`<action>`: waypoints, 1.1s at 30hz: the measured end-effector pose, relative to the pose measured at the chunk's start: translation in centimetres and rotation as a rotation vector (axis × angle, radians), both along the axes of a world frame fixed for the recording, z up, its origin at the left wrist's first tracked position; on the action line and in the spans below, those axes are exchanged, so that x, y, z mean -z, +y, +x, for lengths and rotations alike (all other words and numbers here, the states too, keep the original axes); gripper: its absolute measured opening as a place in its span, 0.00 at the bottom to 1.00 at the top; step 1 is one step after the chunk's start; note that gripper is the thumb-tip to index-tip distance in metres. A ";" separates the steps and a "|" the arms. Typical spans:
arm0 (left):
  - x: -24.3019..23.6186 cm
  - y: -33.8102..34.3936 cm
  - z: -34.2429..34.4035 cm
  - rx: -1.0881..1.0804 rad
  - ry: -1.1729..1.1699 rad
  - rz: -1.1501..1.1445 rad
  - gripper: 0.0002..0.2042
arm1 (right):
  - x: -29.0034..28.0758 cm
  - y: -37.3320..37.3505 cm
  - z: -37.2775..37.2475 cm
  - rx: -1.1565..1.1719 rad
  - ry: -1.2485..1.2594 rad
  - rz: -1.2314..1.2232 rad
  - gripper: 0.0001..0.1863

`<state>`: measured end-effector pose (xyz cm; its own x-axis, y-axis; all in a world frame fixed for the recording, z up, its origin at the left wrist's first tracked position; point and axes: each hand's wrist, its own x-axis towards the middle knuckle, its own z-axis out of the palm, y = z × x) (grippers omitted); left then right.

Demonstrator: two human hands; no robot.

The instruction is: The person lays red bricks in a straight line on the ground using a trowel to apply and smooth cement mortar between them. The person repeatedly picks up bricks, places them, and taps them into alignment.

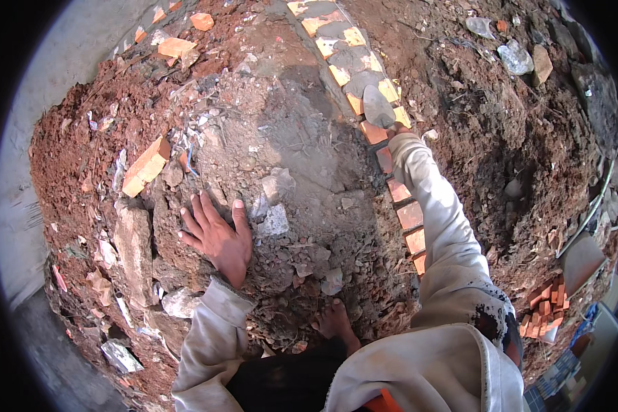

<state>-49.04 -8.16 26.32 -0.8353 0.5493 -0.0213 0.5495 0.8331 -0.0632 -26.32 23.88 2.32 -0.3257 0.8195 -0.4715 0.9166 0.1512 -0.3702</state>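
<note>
With fingers spread, my left hand rests on the dirt and rubble, holding nothing. My right hand is closed around the handle of a trowel; the handle is mostly hidden by the hand. The trowel's grey blade lies over a narrow course of orange bricks that runs from the top of the view toward me. Grey mortar covers the middle of the far bricks. Nearer me, the bricks show bare tops with dark gaps between them. My right forearm hides part of the course's side.
A loose brick lies beyond my left hand, near a long stone. Broken white chunks sit between hand and course. Stacked red bricks stand at lower right. A grey wall borders the left. My bare foot is below.
</note>
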 end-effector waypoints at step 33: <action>0.0 1.4 0.5 0.039 -0.037 0.032 0.36 | -5.6 7.9 -13.5 -0.252 -0.342 0.016 0.29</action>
<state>-48.53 -6.74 26.30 -0.8124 0.5821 -0.0332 0.5828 0.8125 -0.0159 -39.77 31.77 7.90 -0.3435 0.7424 -0.5752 0.9198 0.3895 -0.0465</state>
